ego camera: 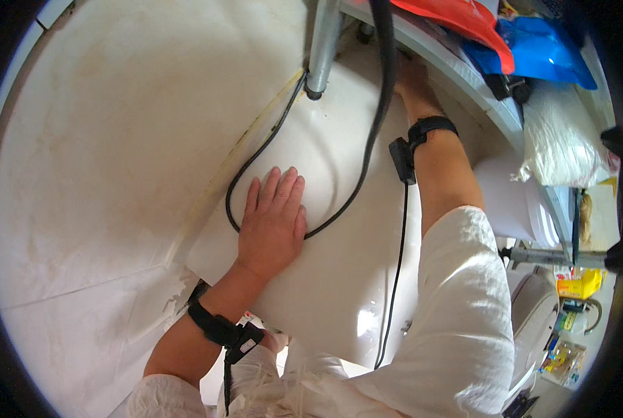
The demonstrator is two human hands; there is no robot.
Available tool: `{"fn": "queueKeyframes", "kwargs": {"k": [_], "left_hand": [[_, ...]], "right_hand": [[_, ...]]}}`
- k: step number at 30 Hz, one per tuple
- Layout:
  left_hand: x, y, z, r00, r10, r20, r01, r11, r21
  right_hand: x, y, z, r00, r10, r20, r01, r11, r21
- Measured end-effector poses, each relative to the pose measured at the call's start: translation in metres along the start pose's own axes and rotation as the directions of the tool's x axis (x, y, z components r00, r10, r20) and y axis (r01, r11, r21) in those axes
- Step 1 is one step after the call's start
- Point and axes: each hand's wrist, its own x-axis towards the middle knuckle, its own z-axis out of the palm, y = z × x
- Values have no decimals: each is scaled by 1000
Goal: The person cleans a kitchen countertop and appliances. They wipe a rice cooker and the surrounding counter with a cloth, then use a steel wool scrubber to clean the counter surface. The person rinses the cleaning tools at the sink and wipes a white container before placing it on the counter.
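Observation:
My left hand (272, 224) lies palm down on a glossy white surface (337, 282), fingers extended and slightly spread. A black cable (362, 180) loops around it, and part of the loop is hidden beneath the hand. My right hand (415, 78) reaches far forward in shadow, below the edge of a shelf board (492, 102). Its fingers are hard to make out, so what it touches cannot be seen. Each forearm wears a black strap with a small box, the left strap (212, 321) and the right strap (431, 128).
A metal leg (323, 49) with a dark foot stands on the white surface ahead. On the shelf at right are a red item (463, 21), a blue bag (546, 49) and a white plastic bag (562, 136). Beneath it sits a white bucket (510, 201). A tiled wall (107, 136) borders the left.

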Motion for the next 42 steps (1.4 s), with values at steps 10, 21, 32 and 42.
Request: {"fn": "queueKeyframes", "kwargs": {"k": [10, 21, 32, 42], "left_hand": [[-5, -7, 2, 1000, -13, 18, 14, 999, -37], [-3, -4, -1, 996, -50, 80, 45, 997, 57], [-4, -5, 0, 999, 0, 42, -1, 1000, 13], [-3, 1, 5, 999, 6, -38, -3, 998, 57]], "right_hand": [[-72, 56, -58, 938, 312, 150, -284, 942, -180], [-41, -9, -28, 994, -109, 28, 107, 992, 60], [-37, 33, -10, 971, -130, -200, 136, 991, 16], [-178, 7, -80, 949, 143, 281, -162, 986, 43]]}}
